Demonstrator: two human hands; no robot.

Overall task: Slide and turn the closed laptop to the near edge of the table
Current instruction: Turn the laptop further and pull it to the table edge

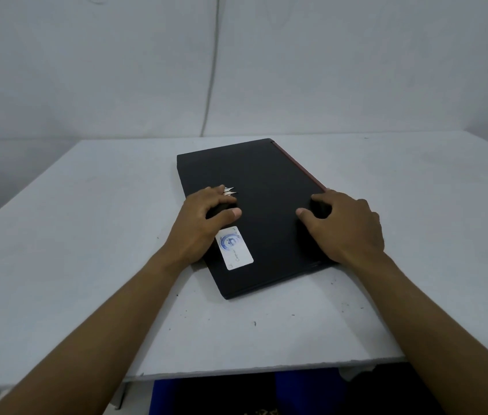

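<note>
A closed black laptop (pixel 266 187) lies on the white table (pixel 87 235), turned at an angle, with one corner pointing toward the near edge. Its lid carries a white sticker (pixel 235 249) and a small silver logo. A red strip runs along its right side. My left hand (pixel 207 223) rests on the lid's left part, fingers curled and pressing down, covering part of the logo. My right hand (pixel 347 226) presses on the lid's right part near the right edge, fingers bent. Both hands touch the laptop from above.
The table's near edge (pixel 236 369) runs across the bottom, chipped and rough, with dark specks on the surface. Below it are blue and dark shapes (pixel 213 396). A pale wall with a thin cable (pixel 211 85) stands behind the table.
</note>
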